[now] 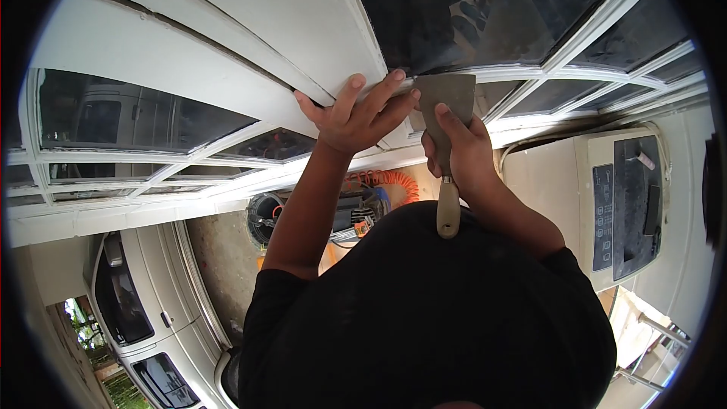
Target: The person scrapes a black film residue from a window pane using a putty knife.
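My right hand (466, 148) grips a putty knife (447, 98), thumb on its broad metal blade and fingers behind it. The knife's beige handle points down toward my chest. Its blade edge lies along the lower frame of a dark glass pane (485, 7). Beside the blade, my left hand (360, 117) is spread with its fingers apart against the white window frame (303, 30). The left fingertips come right up to the pane's corner, close to the blade's left edge.
Smaller panes (144, 113) in white bars run off to the left. A washing machine (556, 189) stands at right. Below are an orange coiled hose (401, 182), a black bucket (265, 216) and tools on the floor. A silver car (151, 295) is parked at lower left.
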The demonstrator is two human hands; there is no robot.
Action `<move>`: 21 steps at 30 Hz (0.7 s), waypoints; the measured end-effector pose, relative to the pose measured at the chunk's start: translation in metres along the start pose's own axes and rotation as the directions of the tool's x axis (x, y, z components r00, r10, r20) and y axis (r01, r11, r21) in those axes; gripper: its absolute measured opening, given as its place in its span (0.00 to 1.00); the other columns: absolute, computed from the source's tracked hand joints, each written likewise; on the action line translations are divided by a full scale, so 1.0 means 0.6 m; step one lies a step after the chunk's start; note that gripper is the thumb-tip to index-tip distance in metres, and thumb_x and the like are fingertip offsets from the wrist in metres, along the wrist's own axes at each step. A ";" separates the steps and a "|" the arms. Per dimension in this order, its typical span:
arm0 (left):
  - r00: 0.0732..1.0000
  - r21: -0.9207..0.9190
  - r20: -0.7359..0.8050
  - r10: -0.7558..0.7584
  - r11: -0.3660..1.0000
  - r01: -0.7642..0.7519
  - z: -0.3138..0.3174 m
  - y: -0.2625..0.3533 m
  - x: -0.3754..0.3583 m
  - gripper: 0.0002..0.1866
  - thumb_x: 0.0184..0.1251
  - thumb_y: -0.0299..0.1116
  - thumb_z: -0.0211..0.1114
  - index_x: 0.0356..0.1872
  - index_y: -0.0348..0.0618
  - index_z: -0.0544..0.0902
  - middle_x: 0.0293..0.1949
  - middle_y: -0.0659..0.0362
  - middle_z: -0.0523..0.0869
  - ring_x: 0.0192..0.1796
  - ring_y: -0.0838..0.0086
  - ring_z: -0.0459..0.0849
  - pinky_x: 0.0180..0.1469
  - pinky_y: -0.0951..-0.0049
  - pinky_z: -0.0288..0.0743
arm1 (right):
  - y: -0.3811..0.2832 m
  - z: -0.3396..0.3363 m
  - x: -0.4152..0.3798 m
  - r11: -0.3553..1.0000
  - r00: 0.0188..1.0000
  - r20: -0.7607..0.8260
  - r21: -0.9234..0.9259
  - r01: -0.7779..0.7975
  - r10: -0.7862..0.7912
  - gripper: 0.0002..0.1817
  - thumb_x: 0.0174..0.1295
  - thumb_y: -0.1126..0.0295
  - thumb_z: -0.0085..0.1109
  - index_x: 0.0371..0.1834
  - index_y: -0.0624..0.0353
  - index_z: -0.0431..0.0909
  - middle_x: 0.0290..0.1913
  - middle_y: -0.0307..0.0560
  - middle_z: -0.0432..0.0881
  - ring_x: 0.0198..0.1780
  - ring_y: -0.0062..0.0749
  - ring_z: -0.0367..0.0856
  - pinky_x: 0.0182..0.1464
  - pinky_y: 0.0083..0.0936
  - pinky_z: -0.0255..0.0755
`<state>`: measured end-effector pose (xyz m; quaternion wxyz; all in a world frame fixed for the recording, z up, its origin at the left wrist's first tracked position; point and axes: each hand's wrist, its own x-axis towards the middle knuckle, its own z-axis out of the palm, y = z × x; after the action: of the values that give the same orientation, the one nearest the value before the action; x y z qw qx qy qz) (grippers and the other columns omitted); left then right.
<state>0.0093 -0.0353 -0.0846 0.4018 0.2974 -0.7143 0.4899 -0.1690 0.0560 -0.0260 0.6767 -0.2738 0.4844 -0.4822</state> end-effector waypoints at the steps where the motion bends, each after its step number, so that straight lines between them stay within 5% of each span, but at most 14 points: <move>1: 1.000 0.003 0.004 -0.002 1.000 0.002 -0.001 0.000 0.001 0.10 0.64 0.58 0.63 0.44 0.83 0.78 0.59 0.86 0.79 0.71 0.72 0.65 0.71 0.26 0.31 | 0.000 0.000 -0.001 1.000 1.000 -0.016 -0.016 -0.002 0.002 0.17 0.73 0.55 0.49 0.46 0.58 0.77 0.22 0.41 0.76 0.16 0.21 0.70 0.17 0.21 0.65; 21: 1.000 -0.043 0.002 -0.024 0.999 0.024 -0.003 0.000 0.001 0.07 0.62 0.55 0.65 0.40 0.81 0.79 0.55 0.88 0.81 0.69 0.73 0.67 0.71 0.27 0.31 | -0.002 0.008 -0.002 0.999 0.999 -0.012 -0.041 0.032 -0.032 0.16 0.73 0.57 0.49 0.47 0.59 0.76 0.22 0.40 0.76 0.18 0.19 0.71 0.17 0.21 0.65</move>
<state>0.0096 -0.0334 -0.0835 0.4133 0.2974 -0.7212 0.4696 -0.1649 0.0562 -0.0228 0.6600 -0.2922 0.4941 -0.4846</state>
